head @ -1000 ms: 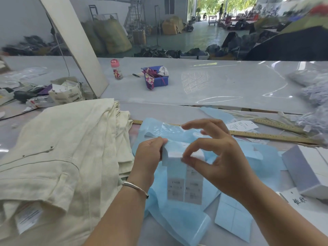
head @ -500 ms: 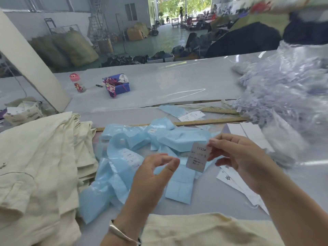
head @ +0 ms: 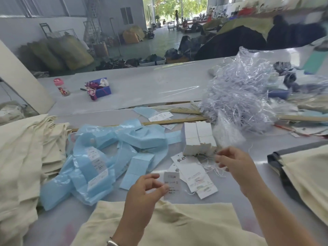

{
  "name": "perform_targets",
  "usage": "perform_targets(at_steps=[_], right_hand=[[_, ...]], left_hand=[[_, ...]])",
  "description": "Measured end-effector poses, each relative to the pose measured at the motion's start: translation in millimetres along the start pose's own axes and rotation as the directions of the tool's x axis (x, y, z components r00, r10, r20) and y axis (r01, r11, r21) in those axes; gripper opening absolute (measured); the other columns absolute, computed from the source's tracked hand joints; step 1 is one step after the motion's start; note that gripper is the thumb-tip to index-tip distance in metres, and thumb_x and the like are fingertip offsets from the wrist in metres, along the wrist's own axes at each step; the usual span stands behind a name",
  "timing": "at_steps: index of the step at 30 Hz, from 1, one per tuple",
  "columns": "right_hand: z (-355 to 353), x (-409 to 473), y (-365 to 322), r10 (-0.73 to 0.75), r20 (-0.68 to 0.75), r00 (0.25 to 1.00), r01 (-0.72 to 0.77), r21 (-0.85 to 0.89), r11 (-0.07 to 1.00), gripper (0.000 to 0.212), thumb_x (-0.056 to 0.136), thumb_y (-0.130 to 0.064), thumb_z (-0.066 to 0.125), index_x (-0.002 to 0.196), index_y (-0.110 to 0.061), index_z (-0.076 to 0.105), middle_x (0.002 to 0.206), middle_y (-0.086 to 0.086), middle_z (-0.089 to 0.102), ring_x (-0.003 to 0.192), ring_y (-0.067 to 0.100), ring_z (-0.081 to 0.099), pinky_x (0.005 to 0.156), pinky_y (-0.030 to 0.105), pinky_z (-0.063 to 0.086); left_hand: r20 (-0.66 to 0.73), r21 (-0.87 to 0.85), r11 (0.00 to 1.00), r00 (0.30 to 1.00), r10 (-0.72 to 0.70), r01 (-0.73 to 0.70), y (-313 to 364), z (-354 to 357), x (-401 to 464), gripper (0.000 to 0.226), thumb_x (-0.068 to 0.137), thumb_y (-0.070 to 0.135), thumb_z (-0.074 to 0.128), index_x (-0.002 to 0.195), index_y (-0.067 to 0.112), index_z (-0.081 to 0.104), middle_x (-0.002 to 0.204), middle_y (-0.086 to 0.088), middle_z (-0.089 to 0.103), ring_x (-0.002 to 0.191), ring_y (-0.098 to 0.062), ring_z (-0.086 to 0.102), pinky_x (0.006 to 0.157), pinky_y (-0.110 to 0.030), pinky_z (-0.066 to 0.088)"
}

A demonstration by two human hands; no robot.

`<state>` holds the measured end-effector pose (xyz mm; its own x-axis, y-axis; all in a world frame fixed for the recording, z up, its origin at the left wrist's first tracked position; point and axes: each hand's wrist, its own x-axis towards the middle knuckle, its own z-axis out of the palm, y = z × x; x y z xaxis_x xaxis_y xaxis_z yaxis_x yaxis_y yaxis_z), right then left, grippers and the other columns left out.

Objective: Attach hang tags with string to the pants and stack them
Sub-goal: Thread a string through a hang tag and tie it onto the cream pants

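Cream pants (head: 168,226) lie flat at the near table edge, under my arms. My left hand (head: 145,190) hovers above them and pinches a small grey printed tag (head: 171,182) at its lower left edge. White hang tags (head: 195,174) lie fanned out just right of it. My right hand (head: 234,163) is beyond those tags, thumb and forefinger pinching thin white string (head: 212,168) whose loose ends trail over the tags. Behind stands a white block of tags (head: 197,139).
More cream pants are stacked at the left (head: 26,157) and on a dark cloth at the right (head: 308,176). Crumpled blue plastic strips (head: 106,153) fill the middle. A bag of white strings (head: 239,96), wooden rulers (head: 177,120), a blue box (head: 102,89) and a pink-capped bottle (head: 61,87) lie farther back.
The small tag passed from my right hand to my left. My right hand moved right to the loose strings. The view swung right and down, bringing the pants in front into sight.
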<state>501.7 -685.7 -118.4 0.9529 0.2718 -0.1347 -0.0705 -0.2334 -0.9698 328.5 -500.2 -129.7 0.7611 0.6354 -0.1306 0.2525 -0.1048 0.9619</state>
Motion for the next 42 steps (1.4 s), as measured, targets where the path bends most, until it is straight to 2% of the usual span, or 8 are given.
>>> perform_targets(at_steps=[6,11,15,26,30,35,38,42], right_hand=[[18.8,32.1,61.2,-0.031,0.042,0.999,0.048,-0.517,0.855,0.013,0.078,-0.016,0.07,0.079,-0.024,0.06,0.077,-0.009,0.062,0.072,0.012,0.057,0.065,0.028,0.045],[63.0,54.9,82.1,-0.024,0.119,0.993,0.095,-0.636,0.766,0.038,0.086,-0.028,0.066,0.122,-0.02,0.056,0.118,-0.002,0.059,0.111,0.017,0.054,0.085,0.03,0.044],[90.4,72.3,80.7,-0.01,0.196,0.981,0.17,-0.823,0.542,0.061,0.084,-0.047,0.065,0.13,-0.015,0.043,0.132,0.004,0.043,0.128,0.024,0.036,0.095,0.035,0.042],[113.4,81.5,86.2,0.087,0.115,0.99,0.048,-0.834,0.55,0.062,0.075,-0.03,0.075,0.125,-0.016,0.041,0.13,0.005,0.044,0.125,0.026,0.039,0.089,0.036,0.043],[113.0,73.5,85.4,-0.044,0.1,0.994,0.105,-0.754,0.649,0.038,0.085,-0.01,0.056,0.121,-0.017,0.047,0.121,0.002,0.055,0.114,0.023,0.052,0.089,0.035,0.039],[100.5,53.3,61.7,-0.167,0.061,0.984,0.176,-0.443,0.879,0.039,0.089,-0.009,0.053,0.118,-0.034,0.06,0.083,-0.01,0.062,0.088,0.016,0.058,0.09,0.034,0.032],[91.3,30.1,44.4,-0.206,0.075,0.976,0.208,-0.028,0.978,0.038,0.088,0.0,0.06,0.111,-0.029,0.069,0.073,-0.006,0.061,0.07,0.012,0.054,0.078,0.023,0.043],[79.4,-23.3,26.7,-0.12,0.199,0.973,0.031,0.4,0.916,0.033,0.085,0.009,0.062,0.101,-0.016,0.076,0.073,0.001,0.059,0.068,0.011,0.054,0.067,0.018,0.049]], left_hand=[[-0.13,-0.059,0.981,0.973,-0.193,0.187,-20.6,21.0,-16.5,0.005,0.077,0.009,0.078,0.074,0.009,0.075,0.096,0.004,0.072,0.068,-0.008,0.062,0.071,-0.029,0.049],[-0.087,-0.036,0.966,0.962,-0.258,0.256,-22.8,30.3,-23.9,0.015,0.069,0.029,0.085,0.077,0.019,0.076,0.076,-0.002,0.072,0.067,-0.014,0.059,0.076,-0.036,0.052],[-0.063,-0.131,0.947,0.95,-0.305,0.295,-21.3,32.4,-18.5,0.003,0.082,0.014,0.074,0.083,0.016,0.075,0.085,0.002,0.074,0.079,-0.014,0.068,0.068,-0.027,0.049],[-0.069,-0.232,0.923,0.942,-0.33,0.306,-30.5,22.6,-13.0,0.01,0.083,0.011,0.071,0.092,0.012,0.074,0.096,-0.006,0.074,0.081,-0.012,0.07,0.071,-0.027,0.048],[-0.022,-0.244,0.929,0.956,-0.292,0.279,-26.2,20.1,-11.4,0.012,0.081,0.013,0.073,0.093,0.015,0.074,0.097,-0.005,0.074,0.083,-0.01,0.068,0.074,-0.027,0.048],[-0.064,-0.243,0.954,0.978,-0.198,0.177,-23.1,10.0,-10.0,0.04,0.074,0.017,0.081,0.108,0.035,0.068,0.099,0.009,0.072,0.088,-0.008,0.068,0.075,-0.028,0.049],[-0.058,-0.215,0.969,0.989,-0.135,0.119,-23.8,4.4,-12.0,0.052,0.08,0.018,0.076,0.115,0.051,0.056,0.099,0.009,0.071,0.088,-0.005,0.068,0.078,-0.027,0.05],[-0.035,-0.171,0.985,0.998,-0.046,0.039,-20.5,-1.2,-16.6,0.068,0.081,0.034,0.074,0.127,0.06,0.033,0.1,0.013,0.073,0.092,0.0,0.066,0.094,-0.034,0.051]])
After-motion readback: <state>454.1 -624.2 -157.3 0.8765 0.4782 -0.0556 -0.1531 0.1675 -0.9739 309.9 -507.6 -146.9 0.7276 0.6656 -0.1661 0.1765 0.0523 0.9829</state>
